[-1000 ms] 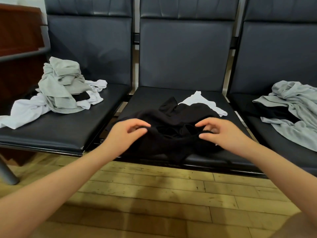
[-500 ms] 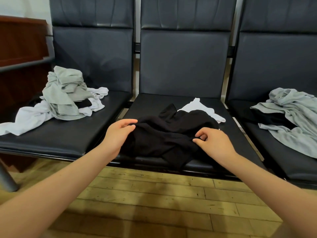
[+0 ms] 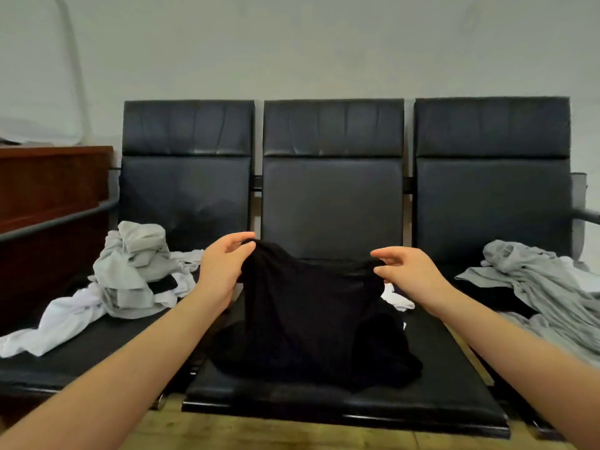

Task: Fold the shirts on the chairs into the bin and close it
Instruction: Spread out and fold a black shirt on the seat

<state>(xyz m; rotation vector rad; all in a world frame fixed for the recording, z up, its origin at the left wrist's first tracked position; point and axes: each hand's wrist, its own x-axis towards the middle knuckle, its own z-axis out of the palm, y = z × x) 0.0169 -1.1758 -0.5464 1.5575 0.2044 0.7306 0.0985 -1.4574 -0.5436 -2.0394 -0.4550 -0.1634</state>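
You are holding the black shirt point(image 3: 311, 306) up over the middle chair seat point(image 3: 448, 381) — its top edge is running left to right between your hands, its lower part bunching on the seat toward the front edge. Your left hand point(image 3: 224, 267) is pinching the higher left corner between thumb and fingers. Your right hand point(image 3: 406, 271) is gripping the lower right corner, fingers partly extended — both are equally near. No bin is showing.
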